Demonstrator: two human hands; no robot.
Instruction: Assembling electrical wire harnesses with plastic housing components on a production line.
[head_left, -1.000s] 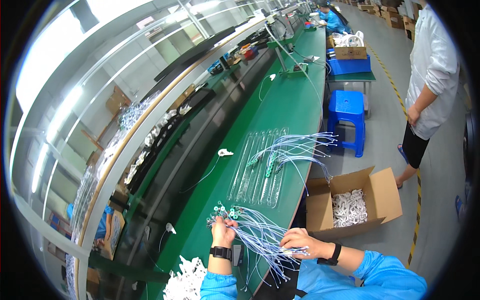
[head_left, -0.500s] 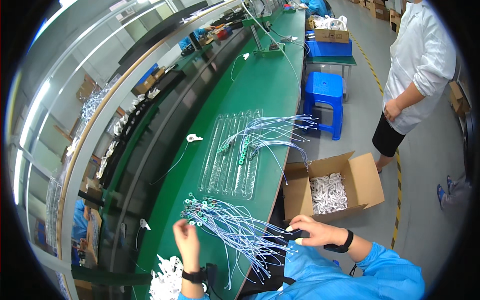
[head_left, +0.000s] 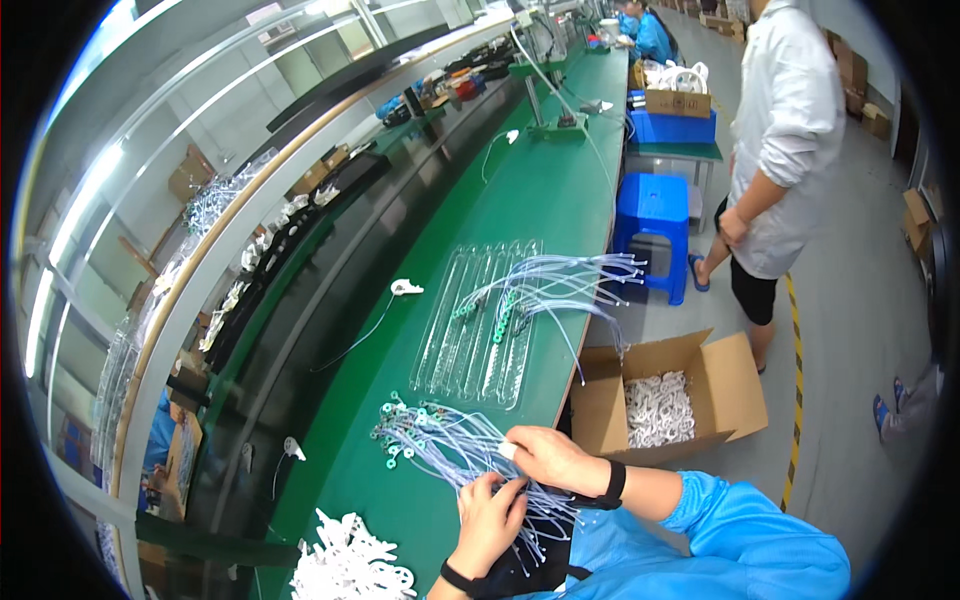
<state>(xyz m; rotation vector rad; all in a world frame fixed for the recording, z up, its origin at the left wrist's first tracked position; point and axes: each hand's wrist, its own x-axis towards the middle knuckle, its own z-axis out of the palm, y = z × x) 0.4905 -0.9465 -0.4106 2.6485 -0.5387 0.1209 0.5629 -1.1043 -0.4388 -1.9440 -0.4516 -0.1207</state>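
Observation:
A loose bundle of thin blue-white cables (head_left: 440,446) with green ring-like ends lies on the green bench in front of me. My left hand (head_left: 489,520) is closed on its lower part, fingers curled in toward the thumb. Just above and to the right, my right hand (head_left: 552,460) bends over the same cables, closed, with white covers on its fingertips. Which strands each hand grips is hidden. Farther up, a clear ridged plastic tray (head_left: 430,350) carries more such cables (head_left: 575,270), their free ends hanging past the bench edge.
White plastic parts (head_left: 350,562) are heaped at the near left. An open carton (head_left: 735,380) of white parts stands right of the bench (head_left: 560,200). Beyond it are a blue stool (head_left: 655,205) and a person in a white coat (head_left: 790,130). Single white corded pieces (head_left: 405,287) lie along the bench's left.
My left hand has moved right and down onto the cables. My right hand has come left from their free ends to the bundle. The view has shifted; the white-coated person stands differently.

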